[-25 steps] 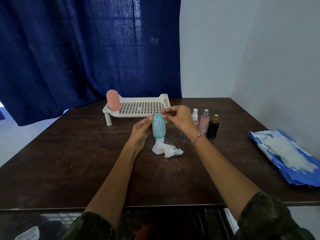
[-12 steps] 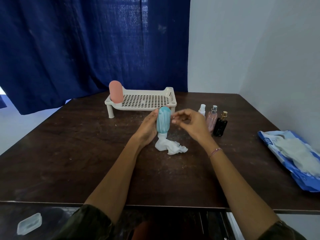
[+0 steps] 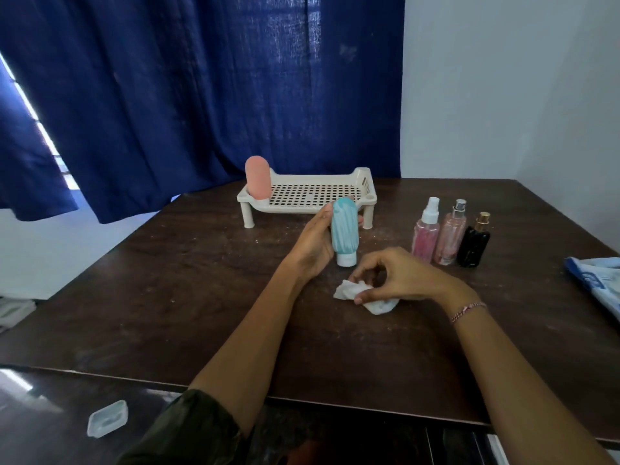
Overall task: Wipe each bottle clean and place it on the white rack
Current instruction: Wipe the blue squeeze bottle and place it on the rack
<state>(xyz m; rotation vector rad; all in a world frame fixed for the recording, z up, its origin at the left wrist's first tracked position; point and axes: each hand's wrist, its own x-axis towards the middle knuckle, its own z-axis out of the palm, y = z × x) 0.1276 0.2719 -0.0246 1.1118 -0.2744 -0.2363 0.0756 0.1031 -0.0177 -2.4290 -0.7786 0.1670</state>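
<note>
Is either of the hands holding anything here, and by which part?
The left hand holds the teal bottle round its body, cap end down. The right hand pinches the crumpled white wipe on the table, near its middle.

Dim room; daylight glows through curtain [image 3: 201,95]; wide-angle bending at edges; soft focus.
</note>
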